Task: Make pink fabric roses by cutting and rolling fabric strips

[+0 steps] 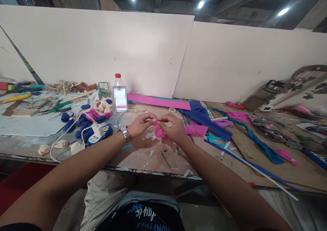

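Between my two hands hangs a small piece of thin pink crepe paper [160, 132], pinched at its top edge. My left hand [143, 124], with a metal watch on the wrist, grips it with thumb and forefinger. My right hand [173, 126] pinches the same piece from the other side, its fingertips almost meeting the left ones. Just right of my right hand lies another pink strip [196, 130] on the table. Behind both hands is a long flat pink strip [159, 101], and a small ring of tape [172, 110] lies in front of it.
At the left are a blue and white power strip [100, 135] with a plug and white cable, and crumpled blue paper pieces [84, 124]. A red-capped bottle [118, 78] stands behind. Blue strips [214, 124] and a long white stick [265, 176] lie on the right. White boards [102, 47] stand behind the table.
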A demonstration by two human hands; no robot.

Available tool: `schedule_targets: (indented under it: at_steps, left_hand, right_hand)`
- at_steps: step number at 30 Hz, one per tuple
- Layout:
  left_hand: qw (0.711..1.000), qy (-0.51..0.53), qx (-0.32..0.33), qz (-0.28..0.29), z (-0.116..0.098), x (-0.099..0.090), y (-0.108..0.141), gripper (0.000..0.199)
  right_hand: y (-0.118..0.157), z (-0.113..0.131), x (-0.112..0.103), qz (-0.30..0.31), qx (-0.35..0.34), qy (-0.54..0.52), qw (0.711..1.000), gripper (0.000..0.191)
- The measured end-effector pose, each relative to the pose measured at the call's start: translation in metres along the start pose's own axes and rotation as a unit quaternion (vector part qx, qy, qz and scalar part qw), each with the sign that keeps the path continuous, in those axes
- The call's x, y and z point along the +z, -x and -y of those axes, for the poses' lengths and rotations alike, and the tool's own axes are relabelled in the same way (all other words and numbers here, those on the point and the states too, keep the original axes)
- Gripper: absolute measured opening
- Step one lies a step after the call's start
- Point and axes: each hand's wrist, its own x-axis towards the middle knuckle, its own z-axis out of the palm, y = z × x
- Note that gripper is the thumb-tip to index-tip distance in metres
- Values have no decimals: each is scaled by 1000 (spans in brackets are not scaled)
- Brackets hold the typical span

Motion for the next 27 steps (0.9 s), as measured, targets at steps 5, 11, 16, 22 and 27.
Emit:
schedule_targets:
  at_steps: [5,11,16,22,27]
  left_hand:
    - [1000,0,2,6,2,0,0,37]
    - [996,-70,51,-37,5,-2,1,27]
    - [988,-119,91,-20,3,-5,1,23]
    - [987,-127,92,-25,5,-5,1,23]
    - [988,-133,77,-34,8,-5,2,27]
  right_hand:
    - [0,2,-1,-8,-12,7,1000,13]
    - [0,2,0,-7,-16,20,1000,14]
    - [1,-1,0,-10,-8,26,1000,15]
    - [0,-6,2,-6,-23,16,1000,10]
    - [2,-7,3,3,-22,17,1000,7]
